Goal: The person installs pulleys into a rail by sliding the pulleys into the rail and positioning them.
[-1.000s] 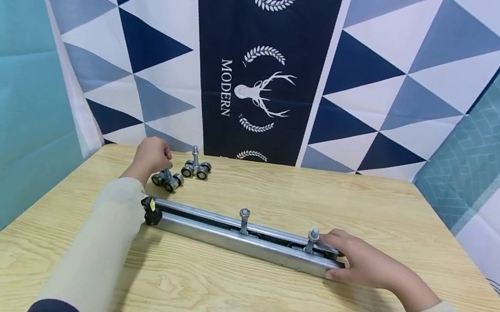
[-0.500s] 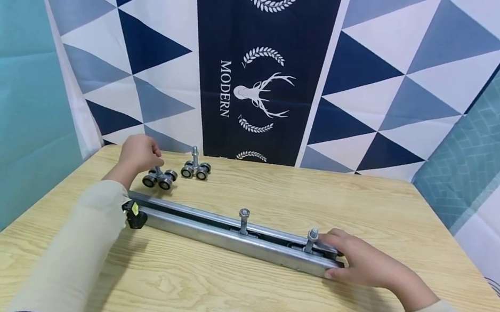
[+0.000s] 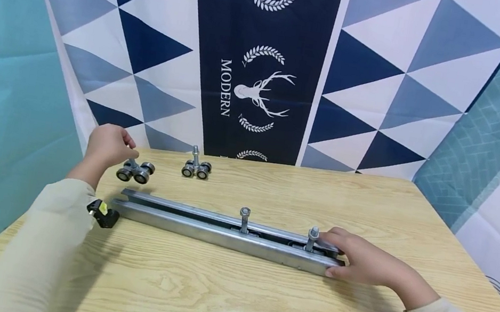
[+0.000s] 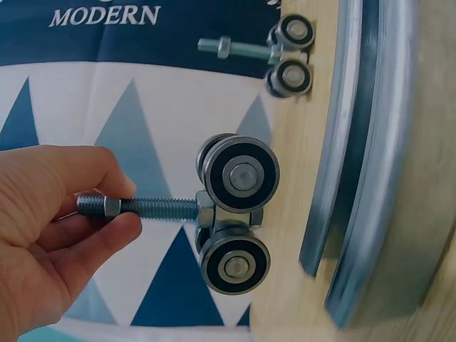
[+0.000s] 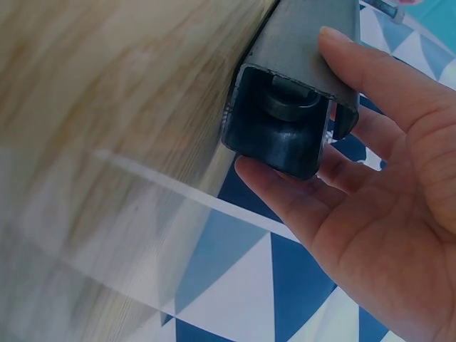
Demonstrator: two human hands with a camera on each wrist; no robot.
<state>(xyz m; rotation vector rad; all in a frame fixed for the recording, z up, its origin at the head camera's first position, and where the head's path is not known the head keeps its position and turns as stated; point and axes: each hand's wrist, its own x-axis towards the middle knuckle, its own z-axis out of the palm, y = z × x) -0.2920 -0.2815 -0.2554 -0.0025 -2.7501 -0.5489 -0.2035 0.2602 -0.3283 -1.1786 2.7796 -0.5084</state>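
We are holding a roller carriage (image 3: 135,171) by its threaded bolt, our left hand (image 3: 107,147) pinching the bolt between thumb and fingers, as the left wrist view shows plainly. Over the last second this grip has been carrying the carriage away from the second roller carriage (image 3: 196,168), which is standing untouched near the far edge of the bench (image 3: 229,293), and out toward the far left corner. The carriage is now hanging just beyond the open left end of the steel track (image 3: 224,230), its wheels level with the channel mouth; we judge it is being lined up for sliding in. Our right hand (image 3: 362,262) is clasping the right end of the track, fingers curled over the top and thumb beneath, steadying it where it is lying across the bench. Two bolts (image 3: 243,220) are already standing up from the track's slot, one mid-length and one beside the right hand.
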